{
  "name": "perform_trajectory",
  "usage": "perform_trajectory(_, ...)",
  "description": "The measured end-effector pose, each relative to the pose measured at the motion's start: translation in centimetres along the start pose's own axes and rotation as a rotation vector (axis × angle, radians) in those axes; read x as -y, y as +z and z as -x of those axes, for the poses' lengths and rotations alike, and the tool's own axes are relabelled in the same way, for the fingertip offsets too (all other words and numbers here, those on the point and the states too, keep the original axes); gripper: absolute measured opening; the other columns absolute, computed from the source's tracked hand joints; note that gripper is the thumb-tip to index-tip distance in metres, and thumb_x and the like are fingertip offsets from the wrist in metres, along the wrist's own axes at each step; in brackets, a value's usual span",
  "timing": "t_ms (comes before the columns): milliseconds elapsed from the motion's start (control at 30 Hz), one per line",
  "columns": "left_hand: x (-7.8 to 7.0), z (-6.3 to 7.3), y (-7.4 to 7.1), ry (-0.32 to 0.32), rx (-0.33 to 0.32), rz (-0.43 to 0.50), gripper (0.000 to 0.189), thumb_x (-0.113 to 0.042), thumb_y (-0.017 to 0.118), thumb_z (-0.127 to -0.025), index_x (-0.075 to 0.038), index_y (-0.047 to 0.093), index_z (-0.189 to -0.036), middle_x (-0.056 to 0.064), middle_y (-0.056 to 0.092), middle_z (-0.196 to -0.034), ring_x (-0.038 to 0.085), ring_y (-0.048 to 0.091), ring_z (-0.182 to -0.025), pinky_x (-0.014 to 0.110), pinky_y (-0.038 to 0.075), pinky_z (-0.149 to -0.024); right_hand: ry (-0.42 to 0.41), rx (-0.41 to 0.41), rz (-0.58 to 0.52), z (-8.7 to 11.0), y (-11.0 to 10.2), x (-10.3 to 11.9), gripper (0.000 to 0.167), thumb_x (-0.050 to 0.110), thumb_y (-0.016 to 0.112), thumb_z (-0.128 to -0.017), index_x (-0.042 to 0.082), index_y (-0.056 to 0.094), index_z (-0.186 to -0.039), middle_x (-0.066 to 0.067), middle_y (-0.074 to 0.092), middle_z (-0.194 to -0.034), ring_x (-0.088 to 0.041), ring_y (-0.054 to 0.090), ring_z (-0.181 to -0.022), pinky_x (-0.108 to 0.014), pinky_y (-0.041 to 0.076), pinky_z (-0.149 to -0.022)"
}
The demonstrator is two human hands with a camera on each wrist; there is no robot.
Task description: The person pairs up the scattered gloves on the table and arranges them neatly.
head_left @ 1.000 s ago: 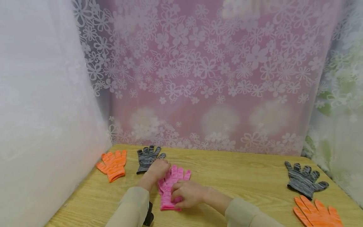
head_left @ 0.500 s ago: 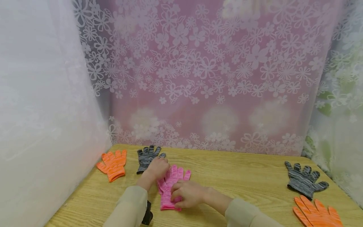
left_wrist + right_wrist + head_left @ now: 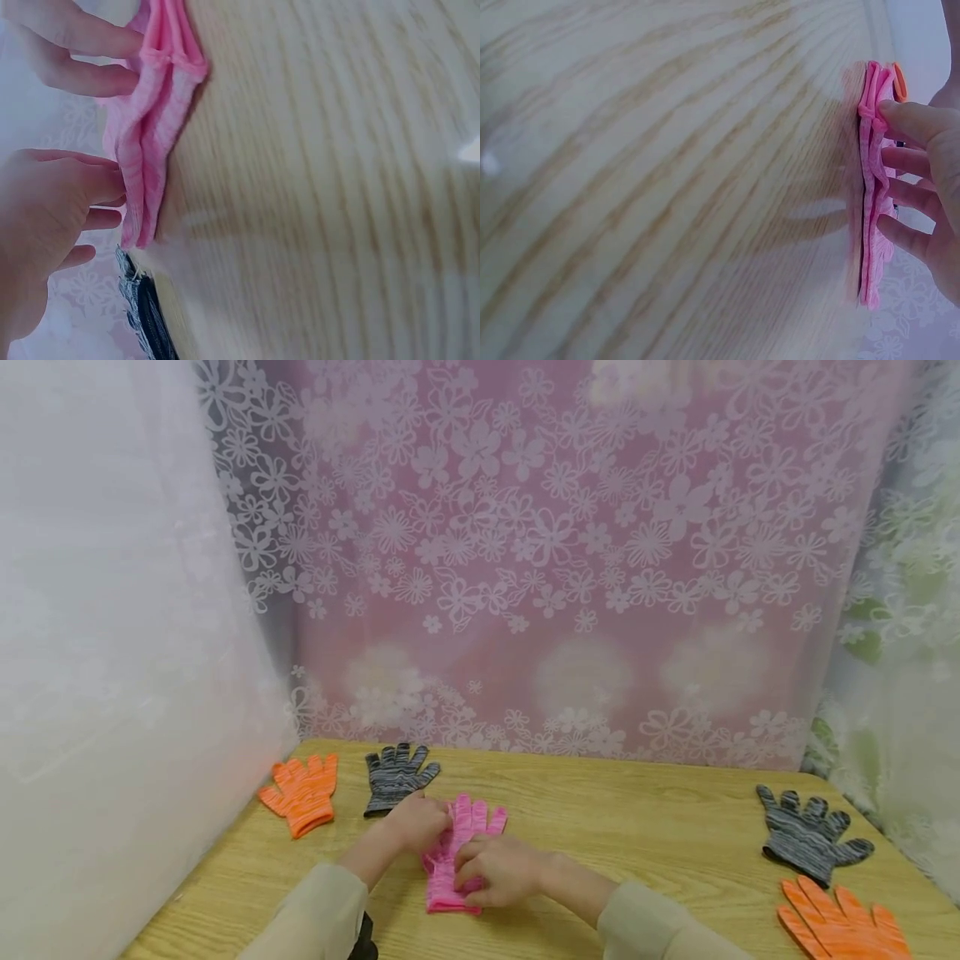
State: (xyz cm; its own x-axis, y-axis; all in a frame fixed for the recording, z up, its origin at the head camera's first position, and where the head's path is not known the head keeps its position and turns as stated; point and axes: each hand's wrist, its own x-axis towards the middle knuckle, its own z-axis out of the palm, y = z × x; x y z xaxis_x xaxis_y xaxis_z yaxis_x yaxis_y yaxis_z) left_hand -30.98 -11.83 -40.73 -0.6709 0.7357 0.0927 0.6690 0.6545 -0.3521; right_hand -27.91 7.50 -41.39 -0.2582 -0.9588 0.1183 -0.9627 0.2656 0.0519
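Note:
A pink knit glove (image 3: 441, 893) lies palm-down on the wooden table, cuff toward me and fingers pointing away. Side-on in the left wrist view, layered pink fabric (image 3: 154, 127) shows folds along its cuff and edge. My left hand (image 3: 418, 820) is at the glove's left side, thumb and index finger pinching its edge. My right hand (image 3: 501, 868) rests on the glove's lower right part. Seen from the right wrist, its fingers (image 3: 909, 161) are spread and slightly bent, with fingertips against the pink fabric.
An orange glove (image 3: 303, 793) and a grey-black glove (image 3: 393, 781) lie at the back left of the table (image 3: 637, 827). Another grey-black glove (image 3: 806, 835) and orange glove (image 3: 843, 922) lie at the right. Floral curtains (image 3: 555, 568) surround the table.
My left hand has shifted slightly toward me and left along the pink glove's edge, with the forearm swinging left. The right hand stays on the glove. The other gloves have not moved.

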Motion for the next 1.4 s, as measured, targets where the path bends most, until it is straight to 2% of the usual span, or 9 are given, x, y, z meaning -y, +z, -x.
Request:
perform_trajectory(133, 0.0, 0.4, 0.4, 0.003, 0.012, -0.016, 0.017, -0.016, 0.061, -0.084, -0.022, 0.061, -0.069, -0.008, 0.055, -0.069, 0.010, 0.057, -0.067, 0.032, 0.043, -0.071, -0.002, 0.013, -0.009, 0.0, 0.0, 0.2, 0.016, 0.032, 0.065, -0.085, 0.022, 0.071, -0.097, 0.008, 0.060, -0.100, -0.002, 0.053, -0.093, -0.013, 0.037, -0.083)
perform_trajectory(467, 0.0, 1.2, 0.9, -0.002, -0.062, -0.066, 0.018, -0.021, 0.059, -0.087, -0.021, 0.063, -0.070, -0.006, 0.057, -0.074, 0.013, 0.057, -0.076, 0.032, 0.043, -0.077, 0.005, -0.006, 0.001, -0.1, -0.1, 0.1, 0.016, 0.031, 0.064, -0.086, 0.021, 0.071, -0.096, 0.007, 0.060, -0.100, -0.003, 0.053, -0.093, -0.013, 0.037, -0.083)
perform_trajectory(600, 0.2, 1.6, 0.7, -0.026, -0.082, -0.037, 0.017, -0.024, 0.061, -0.087, -0.019, 0.065, -0.071, -0.006, 0.057, -0.076, 0.014, 0.055, -0.079, 0.033, 0.043, -0.078, 0.019, -0.013, -0.059, 0.1, -0.3, -0.1, 0.017, 0.027, 0.061, -0.088, 0.017, 0.070, -0.099, 0.005, 0.060, -0.103, -0.004, 0.053, -0.097, -0.014, 0.038, -0.086)
perform_trajectory(700, 0.3, 1.9, 0.1, -0.024, -0.111, -0.002, 0.016, -0.025, 0.063, -0.086, -0.018, 0.065, -0.072, -0.006, 0.057, -0.078, 0.014, 0.055, -0.080, 0.033, 0.042, -0.077, 0.083, -0.023, -0.127, 0.5, -0.6, -0.6, 0.018, 0.024, 0.060, -0.088, 0.014, 0.070, -0.100, 0.004, 0.060, -0.105, -0.005, 0.054, -0.099, -0.016, 0.039, -0.086)
perform_trajectory(867, -0.2, 2.3, -1.0, 0.108, -0.190, 0.027, 0.013, -0.026, 0.066, -0.084, -0.018, 0.065, -0.074, -0.007, 0.057, -0.076, 0.011, 0.055, -0.075, 0.027, 0.041, -0.067, 0.204, -0.061, -0.181, 1.2, -1.0, -1.9, 0.016, 0.021, 0.061, -0.088, 0.011, 0.070, -0.099, 0.004, 0.061, -0.102, -0.008, 0.055, -0.096, -0.023, 0.043, -0.084)
perform_trajectory(1000, -1.2, 2.9, -1.4, 0.215, -0.217, 0.102, 0.008, -0.021, 0.066, -0.084, -0.017, 0.066, -0.077, -0.009, 0.054, -0.071, 0.007, 0.051, -0.066, 0.021, 0.040, -0.060, 0.278, -0.096, -0.175, 1.6, -1.0, -3.0, 0.014, 0.020, 0.062, -0.087, 0.010, 0.070, -0.096, 0.004, 0.061, -0.099, -0.011, 0.055, -0.095, -0.026, 0.044, -0.083)
perform_trajectory(1133, -2.4, 3.6, -1.6, 0.291, -0.240, 0.145, 0.008, -0.023, 0.064, -0.086, -0.018, 0.067, -0.081, -0.011, 0.054, -0.072, 0.004, 0.050, -0.066, 0.017, 0.040, -0.061, 0.318, -0.126, -0.137, 1.8, -0.8, -4.2, 0.011, 0.016, 0.063, -0.086, 0.010, 0.070, -0.092, 0.003, 0.062, -0.096, -0.013, 0.058, -0.092, -0.026, 0.046, -0.081)
perform_trajectory(1300, -3.9, 4.0, -1.5, 0.348, -0.262, 0.157, 0.012, -0.030, 0.061, -0.088, -0.020, 0.066, -0.084, -0.011, 0.051, -0.076, 0.003, 0.049, -0.070, 0.014, 0.039, -0.064, 0.374, -0.173, -0.087, 1.2, -1.1, -5.0, 0.008, 0.012, 0.065, -0.082, 0.009, 0.070, -0.088, 0.000, 0.063, -0.090, -0.016, 0.060, -0.086, -0.029, 0.047, -0.076)
perform_trajectory(1400, -4.4, 4.1, -1.2, 0.347, -0.251, 0.167, 0.013, -0.032, 0.061, -0.088, -0.021, 0.065, -0.083, -0.011, 0.048, -0.075, 0.003, 0.046, -0.069, 0.013, 0.035, -0.060, 0.361, -0.190, -0.052, 0.8, -1.4, -5.0, 0.011, 0.016, 0.063, -0.086, 0.011, 0.070, -0.091, 0.002, 0.064, -0.093, -0.014, 0.060, -0.088, -0.028, 0.047, -0.077)
